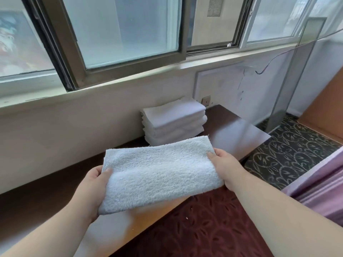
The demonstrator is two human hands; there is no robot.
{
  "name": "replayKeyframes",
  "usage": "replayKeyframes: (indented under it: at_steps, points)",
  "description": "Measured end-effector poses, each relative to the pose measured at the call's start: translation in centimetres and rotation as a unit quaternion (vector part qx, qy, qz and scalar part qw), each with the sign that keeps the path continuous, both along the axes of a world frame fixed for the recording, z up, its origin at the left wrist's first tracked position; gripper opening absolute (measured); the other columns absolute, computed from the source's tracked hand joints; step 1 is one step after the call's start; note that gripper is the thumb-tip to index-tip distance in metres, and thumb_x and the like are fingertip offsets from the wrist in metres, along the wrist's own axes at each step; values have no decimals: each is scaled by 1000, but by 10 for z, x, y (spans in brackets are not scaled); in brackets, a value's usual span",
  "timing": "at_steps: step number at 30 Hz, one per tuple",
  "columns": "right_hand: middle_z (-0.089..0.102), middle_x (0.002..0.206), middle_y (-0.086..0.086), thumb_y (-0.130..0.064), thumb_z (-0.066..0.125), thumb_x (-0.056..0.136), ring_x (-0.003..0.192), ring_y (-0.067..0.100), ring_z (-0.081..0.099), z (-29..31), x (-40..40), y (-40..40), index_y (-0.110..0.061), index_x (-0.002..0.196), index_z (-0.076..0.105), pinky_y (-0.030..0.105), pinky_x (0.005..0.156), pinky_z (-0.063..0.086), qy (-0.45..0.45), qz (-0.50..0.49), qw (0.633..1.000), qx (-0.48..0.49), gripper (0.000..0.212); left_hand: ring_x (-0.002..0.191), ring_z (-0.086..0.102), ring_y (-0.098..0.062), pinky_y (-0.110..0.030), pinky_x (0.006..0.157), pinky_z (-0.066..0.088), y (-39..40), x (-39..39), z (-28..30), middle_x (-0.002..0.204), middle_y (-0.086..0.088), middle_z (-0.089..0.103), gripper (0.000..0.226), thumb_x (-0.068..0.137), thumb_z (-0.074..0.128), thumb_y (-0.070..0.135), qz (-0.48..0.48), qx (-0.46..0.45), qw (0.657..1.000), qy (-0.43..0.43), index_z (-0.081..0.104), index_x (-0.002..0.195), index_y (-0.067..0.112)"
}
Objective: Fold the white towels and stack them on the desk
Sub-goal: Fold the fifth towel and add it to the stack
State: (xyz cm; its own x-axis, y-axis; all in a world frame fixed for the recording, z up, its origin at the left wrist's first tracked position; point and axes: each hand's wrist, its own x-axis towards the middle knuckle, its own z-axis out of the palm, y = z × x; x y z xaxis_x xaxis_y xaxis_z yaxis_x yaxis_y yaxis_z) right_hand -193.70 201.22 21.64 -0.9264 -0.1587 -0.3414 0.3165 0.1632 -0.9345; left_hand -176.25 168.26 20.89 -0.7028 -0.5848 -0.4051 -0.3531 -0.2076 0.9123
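Here a folded white towel (159,173) is held above the desk's (239,130) front edge, its short ends clasped by the left hand (92,184) and right hand (225,167). Light, soft and limp, it is best supported at both ends; the stack (174,121) sits against the back edge.

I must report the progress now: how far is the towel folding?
Done: a stack of folded towels stands on the desk by the wall. In hand: the left hand and right hand hold one folded towel above the desk. Left: setting it on the stack; no unfolded towels are visible.
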Motion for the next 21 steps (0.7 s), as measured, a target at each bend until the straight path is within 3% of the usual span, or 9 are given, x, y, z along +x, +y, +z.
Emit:
replayKeyframes:
  at_steps: [9, 14, 21]
  points:
    - [78, 95, 7, -26, 54, 104, 86, 30, 75, 29, -101, 21, -24, 111, 68, 46, 72, 62, 8, 41, 999, -21, 16, 72, 74, -31, -49, 60, 58, 32, -74, 16, 91, -9, 76, 13, 96, 59, 39, 26, 22, 999, 31, 68, 87, 36]
    - [78, 97, 9, -25, 54, 104, 91, 34, 75, 28, -172, 1, -26, 111, 68, 59, 82, 58, 18, 37, 999, -26, 16, 76, 73, -31, -49, 63, 59, 14, -143, 18, 93, -9, 76, 11, 96, 60, 39, 34, 21, 998, 41, 68, 88, 36]
    - [77, 99, 10, -24, 52, 104, 88, 33, 75, 34, -286, -14, -29, 103, 72, 54, 77, 60, 26, 60, 998, -26, 20, 73, 75, -29, -39, 54, 57, -3, -251, 24, 88, -5, 77, 6, 97, 60, 37, 64, 12, 997, 35, 65, 96, 37]
